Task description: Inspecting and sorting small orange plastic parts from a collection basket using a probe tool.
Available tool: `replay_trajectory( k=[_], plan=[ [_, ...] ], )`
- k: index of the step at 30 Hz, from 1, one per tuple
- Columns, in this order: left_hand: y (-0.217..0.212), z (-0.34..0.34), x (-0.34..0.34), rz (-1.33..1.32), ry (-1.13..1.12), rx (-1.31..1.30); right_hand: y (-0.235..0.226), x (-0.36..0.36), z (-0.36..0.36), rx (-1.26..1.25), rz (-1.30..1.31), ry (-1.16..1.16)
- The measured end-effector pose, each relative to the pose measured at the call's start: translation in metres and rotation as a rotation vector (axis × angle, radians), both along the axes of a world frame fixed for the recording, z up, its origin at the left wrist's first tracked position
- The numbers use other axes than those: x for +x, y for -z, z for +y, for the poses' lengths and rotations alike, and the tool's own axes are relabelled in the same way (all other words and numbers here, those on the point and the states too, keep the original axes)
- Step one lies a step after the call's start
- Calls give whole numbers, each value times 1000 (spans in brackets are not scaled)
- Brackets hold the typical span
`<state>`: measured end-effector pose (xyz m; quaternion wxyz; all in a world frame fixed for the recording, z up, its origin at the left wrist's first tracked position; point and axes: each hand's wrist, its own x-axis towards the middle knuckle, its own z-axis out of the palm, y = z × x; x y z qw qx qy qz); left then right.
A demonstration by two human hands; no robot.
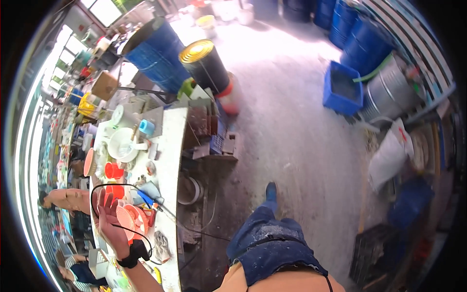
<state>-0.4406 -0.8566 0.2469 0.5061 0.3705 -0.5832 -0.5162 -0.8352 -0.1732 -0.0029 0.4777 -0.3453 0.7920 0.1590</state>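
My left hand [111, 224] is raised at the left over a cluttered white workbench [170, 141], its fingers spread. It appears to hold nothing. A dark band [134, 254] is round its wrist. A thin black cable [116, 184] loops around and past the fingers; whether it touches them I cannot tell. Nearest to the hand are coral-coloured perforated baskets [140, 221] and red cups [115, 170]. Just beyond lies a blue-handled tool [145, 198] with an orange tip, next to a grey-blue cloth-like piece [150, 190]. My right hand is out of view.
A white basin [121, 146] and a light blue cup [146, 127] stand farther along the bench. Past its end are a large blue drum [158, 56] and a black drum [204, 63]. At right, a blue bin [342, 90] and a white sack [390, 158] line the concrete floor [287, 126].
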Motion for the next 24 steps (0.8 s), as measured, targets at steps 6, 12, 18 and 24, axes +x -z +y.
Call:
replay_trajectory(
  k=[6, 12, 18, 24],
  plan=[
    [-23, -75, -53, 29, -366, -148, -40, -159, -81, -310, 151, 81],
    [-48, -120, -116, -138, -592, -240, -68, -302, -142, -602, 224, 185],
    [-42, -134, -79, -254, -960, -331, -86, -450, -204, -873, 233, 292],
    [11, -62, -43, -1012, -1558, -533, -122, -614, -262, -1103, 202, 382]
  ],
)
